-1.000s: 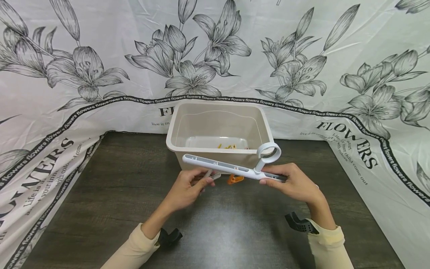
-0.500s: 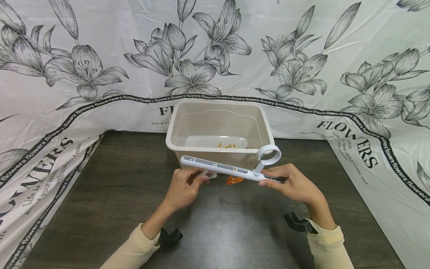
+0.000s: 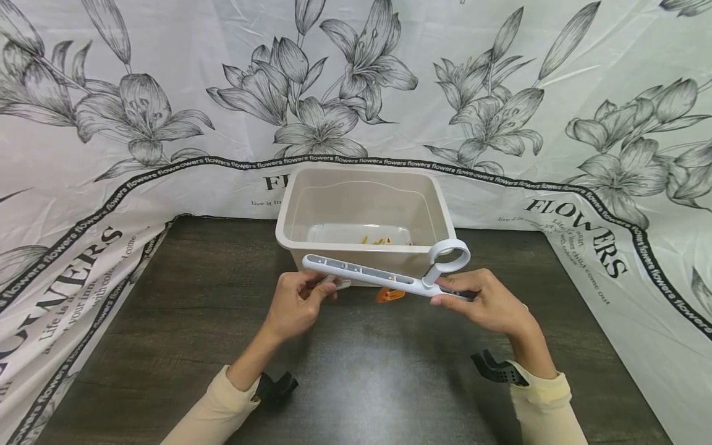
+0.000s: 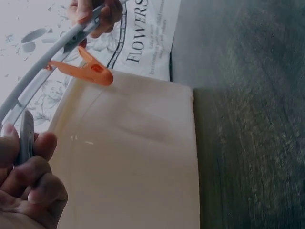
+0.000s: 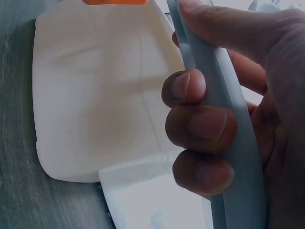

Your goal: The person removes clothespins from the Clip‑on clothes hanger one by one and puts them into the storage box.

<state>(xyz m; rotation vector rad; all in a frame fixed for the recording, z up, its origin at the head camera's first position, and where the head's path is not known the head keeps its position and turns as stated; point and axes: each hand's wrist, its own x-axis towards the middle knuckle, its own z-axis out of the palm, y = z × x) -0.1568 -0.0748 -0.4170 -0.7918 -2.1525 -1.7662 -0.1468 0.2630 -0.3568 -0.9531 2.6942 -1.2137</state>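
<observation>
My right hand (image 3: 492,304) grips one end of a white plastic clip hanger (image 3: 361,271), a slotted bar with a ring-shaped hook (image 3: 464,254) standing up from it. In the right wrist view its fingers curl round the bar (image 5: 238,157). An orange clothespin (image 3: 391,295) hangs beneath the bar, plain to see in the left wrist view. Near the bar's other end, my left hand (image 3: 293,309) pinches a light grey clothespin (image 4: 26,138) between thumb and fingers, close under the bar. The left fingers partly hide this clothespin in the head view.
A beige plastic bin (image 3: 282,228) stands behind the hanger, against the flower-printed cloth (image 3: 233,191). Several small yellow pieces (image 3: 381,240) lie on its floor. The dark wood-grain table (image 3: 378,383) spreads out beneath both hands.
My left hand has moved left and slightly up with the grey clothespin, toward the hanger's left end. The right hand and hanger have barely shifted.
</observation>
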